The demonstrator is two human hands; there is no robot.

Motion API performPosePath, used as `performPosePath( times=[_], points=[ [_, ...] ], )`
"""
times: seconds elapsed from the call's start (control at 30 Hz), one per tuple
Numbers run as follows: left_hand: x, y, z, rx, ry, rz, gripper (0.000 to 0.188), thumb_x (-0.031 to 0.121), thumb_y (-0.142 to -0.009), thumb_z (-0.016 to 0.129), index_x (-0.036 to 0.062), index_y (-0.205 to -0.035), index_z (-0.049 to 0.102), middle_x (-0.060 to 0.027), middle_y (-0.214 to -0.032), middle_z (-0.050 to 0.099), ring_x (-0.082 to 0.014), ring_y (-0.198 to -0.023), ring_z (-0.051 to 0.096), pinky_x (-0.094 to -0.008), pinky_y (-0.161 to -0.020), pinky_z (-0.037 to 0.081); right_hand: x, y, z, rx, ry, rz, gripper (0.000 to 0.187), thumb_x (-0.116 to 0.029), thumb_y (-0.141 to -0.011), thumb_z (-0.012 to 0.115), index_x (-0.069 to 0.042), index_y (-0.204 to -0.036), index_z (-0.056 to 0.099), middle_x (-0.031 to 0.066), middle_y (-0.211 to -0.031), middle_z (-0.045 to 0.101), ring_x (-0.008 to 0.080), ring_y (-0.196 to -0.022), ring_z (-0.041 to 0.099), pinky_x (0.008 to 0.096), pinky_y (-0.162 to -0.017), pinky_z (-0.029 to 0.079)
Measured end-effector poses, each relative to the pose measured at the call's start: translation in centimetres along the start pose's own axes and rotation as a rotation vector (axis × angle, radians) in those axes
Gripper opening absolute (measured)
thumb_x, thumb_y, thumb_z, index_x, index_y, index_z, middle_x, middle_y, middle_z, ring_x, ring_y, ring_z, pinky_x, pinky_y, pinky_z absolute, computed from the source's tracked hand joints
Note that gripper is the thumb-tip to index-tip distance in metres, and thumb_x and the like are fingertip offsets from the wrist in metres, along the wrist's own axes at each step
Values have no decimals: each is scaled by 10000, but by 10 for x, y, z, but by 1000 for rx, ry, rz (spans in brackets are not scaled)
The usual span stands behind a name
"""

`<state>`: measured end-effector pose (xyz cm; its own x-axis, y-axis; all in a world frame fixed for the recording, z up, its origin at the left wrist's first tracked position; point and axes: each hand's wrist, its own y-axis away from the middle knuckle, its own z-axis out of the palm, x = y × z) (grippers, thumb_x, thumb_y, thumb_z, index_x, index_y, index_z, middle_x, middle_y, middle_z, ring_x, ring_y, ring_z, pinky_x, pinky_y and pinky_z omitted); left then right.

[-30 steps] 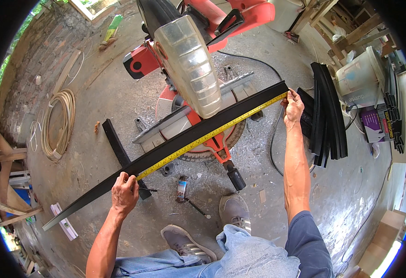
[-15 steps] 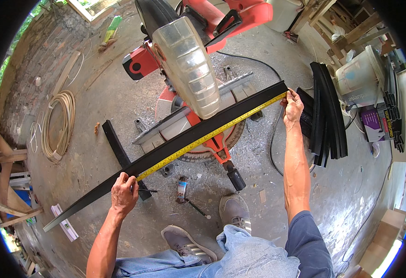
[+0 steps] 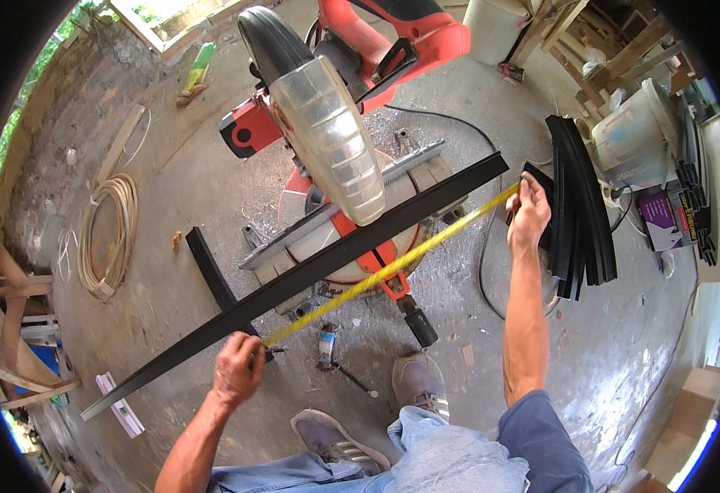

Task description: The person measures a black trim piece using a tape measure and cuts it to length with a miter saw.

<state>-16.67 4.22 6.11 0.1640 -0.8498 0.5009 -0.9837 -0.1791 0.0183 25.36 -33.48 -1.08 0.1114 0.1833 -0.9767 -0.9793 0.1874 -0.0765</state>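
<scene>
A yellow tape measure (image 3: 392, 266) stretches between my hands, apart from the long black profile bar (image 3: 311, 273). My left hand (image 3: 237, 368) is closed on the tape's left end, and my right hand (image 3: 529, 215) pinches the right end. Whether either hand covers a case, I cannot tell. The bar rests slantwise across the base of a red mitre saw (image 3: 345, 222), in front of its grey fence and below the clear ribbed guard (image 3: 327, 123). Under the bar's left part, a shorter black piece (image 3: 210, 267) crosses it on the floor.
Several black profiles (image 3: 582, 214) lie to the right beside a white bucket (image 3: 635, 135). On the left is a coil of pale hose (image 3: 113, 238). A small tube (image 3: 325, 347) and a dark pen-like stick (image 3: 353, 378) lie near my shoes. A cable (image 3: 483, 246) curves right of the saw.
The tape has come off the bar's front edge toward me, with both hands still on it. My left hand shifted right and nearer; my right hand moved slightly right and nearer.
</scene>
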Motion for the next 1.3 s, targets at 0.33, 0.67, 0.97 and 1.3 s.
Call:
performPosePath(
  times=[0.33, 0.67, 0.97, 1.3],
  points=[
    [56, 34, 82, -194, 356, -115, 143, 66, -887, 650, -24, -992, 688, -211, -916, 671, -395, -820, 670, -431, -720, 538, -31, 324, 30, -952, 246, 446, 287, -80, -919, 695, -24, -1192, 627, 68, -819, 686, 110, -664, 626, 291, -585, 511],
    [54, 60, 120, -223, 96, -111, 551, 215, -888, 696, -12, -1331, 460, -255, -1165, 582, -442, -1070, 537, -507, -940, 432, -21, 180, 62, -177, 455, 12, 246, -180, -916, 686, -7, -1086, 646, 110, -832, 635, 208, -646, 585, 338, -610, 492],
    [1, 18, 53, 171, -258, 197, 723, 279, -745, 813, 50, -1337, 467, -186, -1224, 510, -387, -1192, 461, -505, -1040, 337, 36, 50, 44, 36, 291, 269, 369, -342, -920, 704, 27, -922, 677, 22, -734, 584, 136, -686, 518, 303, -650, 425],
    [-110, 23, -49, -241, -401, -181, 695, 178, -718, 842, 28, -1311, 512, -170, -1184, 617, -366, -1115, 586, -452, -1033, 373, 46, 20, 49, -6, 93, 268, 305, -259, -892, 731, 2, -748, 670, -60, -659, 539, 65, -593, 419, 274, -533, 336]
  ],
)
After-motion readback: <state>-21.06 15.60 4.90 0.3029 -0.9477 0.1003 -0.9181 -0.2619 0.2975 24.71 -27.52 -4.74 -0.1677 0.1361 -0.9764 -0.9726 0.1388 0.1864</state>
